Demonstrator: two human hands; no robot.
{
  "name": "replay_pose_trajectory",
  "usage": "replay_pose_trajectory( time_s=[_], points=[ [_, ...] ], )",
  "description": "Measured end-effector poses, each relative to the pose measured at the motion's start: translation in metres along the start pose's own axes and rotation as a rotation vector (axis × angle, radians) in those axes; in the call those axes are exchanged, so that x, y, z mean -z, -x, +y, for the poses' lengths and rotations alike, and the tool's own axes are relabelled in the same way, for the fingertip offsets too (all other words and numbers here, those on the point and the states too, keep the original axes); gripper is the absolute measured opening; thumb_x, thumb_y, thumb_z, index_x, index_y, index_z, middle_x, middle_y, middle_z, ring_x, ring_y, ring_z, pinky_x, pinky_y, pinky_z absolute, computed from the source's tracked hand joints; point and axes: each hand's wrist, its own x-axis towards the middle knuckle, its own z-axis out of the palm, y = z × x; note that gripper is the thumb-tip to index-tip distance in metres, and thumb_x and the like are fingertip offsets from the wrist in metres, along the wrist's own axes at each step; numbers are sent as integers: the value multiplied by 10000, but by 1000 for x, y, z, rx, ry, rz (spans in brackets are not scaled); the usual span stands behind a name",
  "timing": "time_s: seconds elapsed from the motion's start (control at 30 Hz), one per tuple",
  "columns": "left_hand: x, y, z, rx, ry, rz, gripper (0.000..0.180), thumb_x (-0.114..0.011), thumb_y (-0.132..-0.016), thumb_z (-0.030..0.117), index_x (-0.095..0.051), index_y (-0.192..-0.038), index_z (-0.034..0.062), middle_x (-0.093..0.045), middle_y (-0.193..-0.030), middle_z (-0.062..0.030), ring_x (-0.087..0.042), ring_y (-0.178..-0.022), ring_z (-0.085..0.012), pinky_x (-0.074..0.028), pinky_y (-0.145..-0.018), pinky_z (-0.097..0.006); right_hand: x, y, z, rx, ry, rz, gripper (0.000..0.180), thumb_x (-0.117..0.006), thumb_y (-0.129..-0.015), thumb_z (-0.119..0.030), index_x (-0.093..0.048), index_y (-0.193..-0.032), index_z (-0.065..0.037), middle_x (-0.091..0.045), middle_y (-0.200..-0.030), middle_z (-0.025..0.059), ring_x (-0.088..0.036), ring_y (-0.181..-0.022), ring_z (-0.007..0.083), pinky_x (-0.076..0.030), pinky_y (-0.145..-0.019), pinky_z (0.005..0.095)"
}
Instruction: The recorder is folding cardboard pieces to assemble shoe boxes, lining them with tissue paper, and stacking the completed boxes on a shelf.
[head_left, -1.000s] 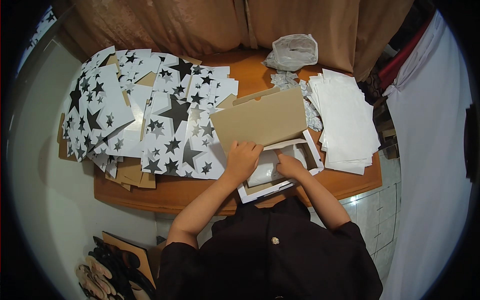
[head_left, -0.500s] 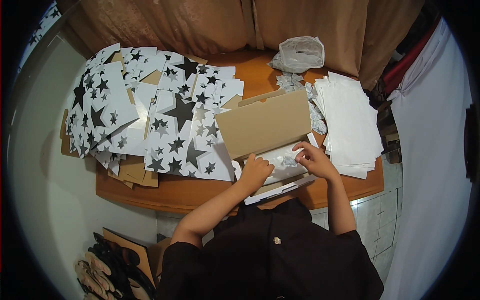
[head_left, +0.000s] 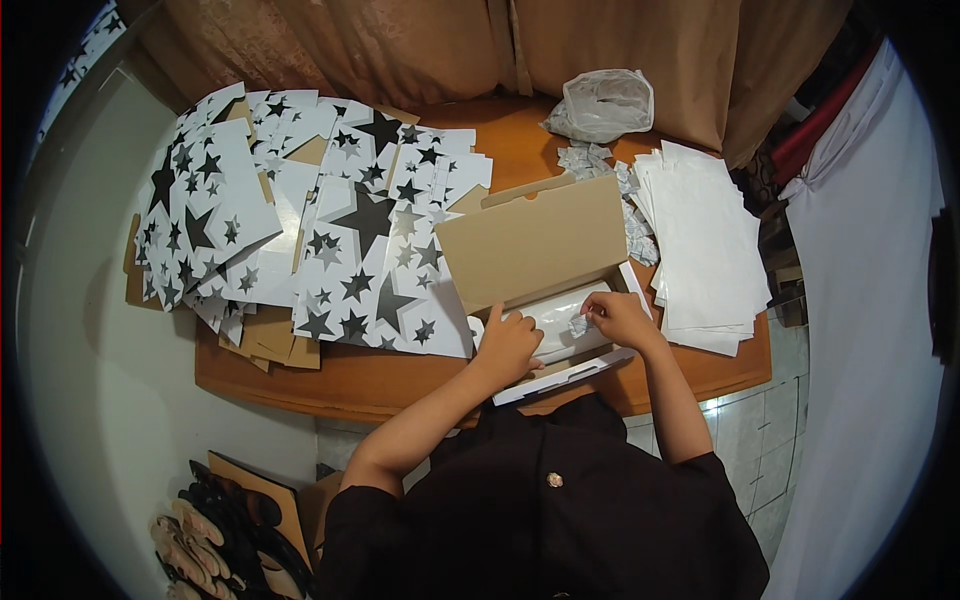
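A brown-lined cardboard box stands at the table's front edge with its lid raised toward the back. Inside it lies a white, shiny plastic-wrapped bundle. My right hand reaches in over the right end, thumb and fingertips pinching a small white printed sachet just above the bundle. My left hand rests over the box's left end, its fingers bent but apart, touching the bundle or the box wall; I cannot tell which. Nothing shows in its grasp.
Star-patterned cardboard sheets cover the table's left. Behind the lid lie loose sachets and an open clear plastic bag. A stack of white sheets lies right. Sandals stand on the floor, lower left.
My right hand has shifted a little left and down over the bundle, and the sachet now shows at its fingertips. My left hand has spread its fingers slightly at the box's left end.
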Motion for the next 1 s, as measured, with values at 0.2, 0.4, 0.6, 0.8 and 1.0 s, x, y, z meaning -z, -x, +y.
replay_pose_trajectory(
  time_s=[0.2, 0.4, 0.6, 0.8, 1.0],
  points=[
    [32, 14, -11, 165, 225, 372, 311, -733, -708, 295, -669, -958, 122, -607, -965, -38, -546, -999, -218, -291, -972, -478, -30, -8, 6, 25, -54, -18, 77, -621, -792, -181, -653, -832, -125, -678, -783, 54, -636, -770, 221, -332, -780, 382],
    [52, 1, -29, 531, 338, 940, 594, -696, -743, 183, -430, -1256, 43, -477, -1171, -163, -431, -1150, -286, -267, -1019, -451, -31, 3, -12, 72, 159, 240, 207, -641, -770, -249, -590, -904, -99, -642, -763, 45, -616, -738, 236, -348, -722, 391],
    [29, -21, -54, 600, 1672, 851, 571, -624, -826, 146, -325, -1286, -11, -480, -1182, -146, -405, -1192, -232, -254, -1051, -348, 7, 13, -3, 178, -298, 651, 292, -634, -779, -117, -577, -1056, -45, -603, -890, 118, -579, -761, 248, -442, -808, 335],
    [11, -34, -67, 336, 1817, 834, 525, -234, -964, 475, -474, -1119, 35, -530, -1118, -71, -442, -1135, -182, -265, -1015, -315, 48, 23, 4, -9, -506, 871, 506, -572, -859, -194, -389, -1307, -44, -362, -1306, 140, -414, -1147, 246, -361, -960, 355],
    [-5, -17, -49, 15, 1437, 836, 692, -165, -905, 659, -453, -1047, 45, -456, -1259, -140, -363, -1238, -242, -184, -1070, -369, 29, 12, 46, 88, -644, 746, 596, -401, -949, -422, -271, -1398, -53, -244, -1413, 126, -203, -1341, 255, -161, -1100, 367]
  ],
)
